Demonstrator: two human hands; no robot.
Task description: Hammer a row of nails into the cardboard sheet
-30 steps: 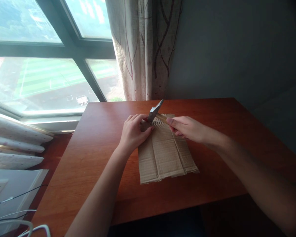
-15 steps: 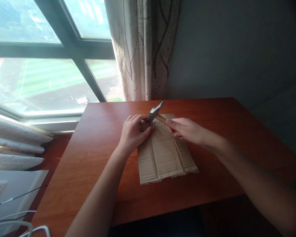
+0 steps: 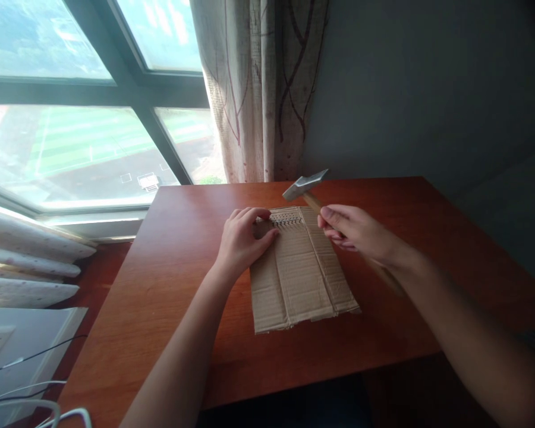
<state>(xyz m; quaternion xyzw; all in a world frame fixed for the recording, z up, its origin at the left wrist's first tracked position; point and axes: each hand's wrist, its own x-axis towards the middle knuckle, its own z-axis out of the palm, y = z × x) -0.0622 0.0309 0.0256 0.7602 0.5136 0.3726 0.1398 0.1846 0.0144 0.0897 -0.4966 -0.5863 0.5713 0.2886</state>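
Note:
A flat piece of brown cardboard lies on the table, creased lengthwise. Close to its far edge are a row of small dark nails and several small holes. My left hand rests over the cardboard's far left corner, holding it down; thumb and forefinger curve around the row's left end with a gap between their tips. Whether a nail sits between them is too small to tell. Raised above the cardboard's right side, my right hand is wrapped round the wooden handle of a hammer. Its metal head is in the air, apart from the nails.
The reddish-brown wooden table reaches to a grey wall and a patterned curtain. A large window is on the left. White and dark cables hang near a socket at lower left.
The hammer has lifted up and to the right, away from the nails beside my left fingers, with my right hand moving along. My left hand and the cardboard are almost still.

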